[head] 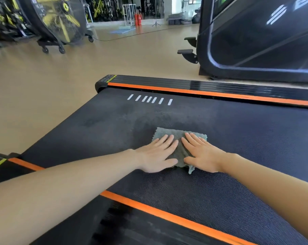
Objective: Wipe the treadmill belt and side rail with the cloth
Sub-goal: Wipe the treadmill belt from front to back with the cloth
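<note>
I am pressing both hands flat on the grey cloth (179,149), fingers straight and lying close together, nothing curled round it. My left hand (156,155) is covering the cloth's left part and my right hand (202,154) its right part, side by side, with the thumbs pointing toward each other and a narrow strip of cloth showing between them. The cloth's far edge is sticking out beyond my fingertips, and one ragged corner is poking out on the near side below my right thumb. Both forearms are reaching forward from the bottom corners, bare and nearly straight, converging on the cloth.

The cloth is lying on the treadmill belt (247,142), roughly midway across its width. A paler, hazy patch is showing on the belt just beyond and to the left of the cloth. Farther on, a row of short white marks (149,99) is running near the far side rail (167,82), which is carrying an orange stripe. The near side rail (132,230), also orange-edged, is passing under my left forearm. Beyond lie tan floor (52,89), a big wheeled fan (61,22) and another dark machine (255,43).
</note>
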Demonstrator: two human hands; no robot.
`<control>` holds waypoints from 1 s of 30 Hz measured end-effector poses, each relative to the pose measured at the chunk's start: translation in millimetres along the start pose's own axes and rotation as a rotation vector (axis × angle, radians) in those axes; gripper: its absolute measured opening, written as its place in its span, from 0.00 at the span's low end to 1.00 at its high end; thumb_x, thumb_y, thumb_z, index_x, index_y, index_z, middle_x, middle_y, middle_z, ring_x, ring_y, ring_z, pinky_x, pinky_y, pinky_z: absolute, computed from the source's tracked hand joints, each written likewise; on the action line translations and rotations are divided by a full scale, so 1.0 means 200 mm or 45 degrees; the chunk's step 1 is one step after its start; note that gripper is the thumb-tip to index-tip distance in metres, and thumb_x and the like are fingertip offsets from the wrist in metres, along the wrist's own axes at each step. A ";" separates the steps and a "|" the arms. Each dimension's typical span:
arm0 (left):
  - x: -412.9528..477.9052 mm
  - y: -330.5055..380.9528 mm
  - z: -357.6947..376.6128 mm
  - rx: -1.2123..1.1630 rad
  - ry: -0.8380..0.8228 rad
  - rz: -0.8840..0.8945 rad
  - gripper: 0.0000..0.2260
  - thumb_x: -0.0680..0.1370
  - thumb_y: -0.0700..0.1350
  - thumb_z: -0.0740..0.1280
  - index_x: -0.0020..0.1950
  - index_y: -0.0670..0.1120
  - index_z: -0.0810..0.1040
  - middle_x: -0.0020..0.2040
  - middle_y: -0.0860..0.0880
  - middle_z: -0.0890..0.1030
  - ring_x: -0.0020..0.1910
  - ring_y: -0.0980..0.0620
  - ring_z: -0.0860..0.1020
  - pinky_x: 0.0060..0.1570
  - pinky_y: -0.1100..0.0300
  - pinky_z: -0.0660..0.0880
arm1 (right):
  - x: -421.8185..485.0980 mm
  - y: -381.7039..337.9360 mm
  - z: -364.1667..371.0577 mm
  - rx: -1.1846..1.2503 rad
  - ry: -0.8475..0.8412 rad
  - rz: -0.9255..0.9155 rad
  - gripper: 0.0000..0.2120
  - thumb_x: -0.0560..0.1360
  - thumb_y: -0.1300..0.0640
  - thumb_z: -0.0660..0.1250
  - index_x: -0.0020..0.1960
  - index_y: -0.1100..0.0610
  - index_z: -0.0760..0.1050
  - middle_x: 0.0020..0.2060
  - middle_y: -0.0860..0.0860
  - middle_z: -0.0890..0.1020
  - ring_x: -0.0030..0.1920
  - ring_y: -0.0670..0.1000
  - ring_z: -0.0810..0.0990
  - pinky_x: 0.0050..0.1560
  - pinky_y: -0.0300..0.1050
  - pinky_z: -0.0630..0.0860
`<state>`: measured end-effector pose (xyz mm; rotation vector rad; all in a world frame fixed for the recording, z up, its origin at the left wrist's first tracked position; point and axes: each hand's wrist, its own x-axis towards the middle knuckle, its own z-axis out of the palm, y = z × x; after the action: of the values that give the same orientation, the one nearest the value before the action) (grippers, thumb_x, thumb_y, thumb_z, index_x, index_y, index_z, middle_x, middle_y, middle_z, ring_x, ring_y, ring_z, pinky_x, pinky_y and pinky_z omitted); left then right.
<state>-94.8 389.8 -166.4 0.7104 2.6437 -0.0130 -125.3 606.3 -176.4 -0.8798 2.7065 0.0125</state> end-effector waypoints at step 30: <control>-0.02 -0.85 0.05 0.066 0.068 -0.045 0.29 0.84 0.59 0.42 0.81 0.50 0.35 0.80 0.47 0.33 0.78 0.49 0.32 0.77 0.47 0.36 | 0.67 -0.49 -0.12 -0.088 -0.012 0.137 0.34 0.83 0.40 0.42 0.80 0.57 0.35 0.79 0.56 0.36 0.79 0.53 0.35 0.78 0.49 0.38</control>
<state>-170.7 239.0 -189.8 0.6900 2.7157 -0.0741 -179.3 447.6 -182.8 -0.7496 2.7561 0.1335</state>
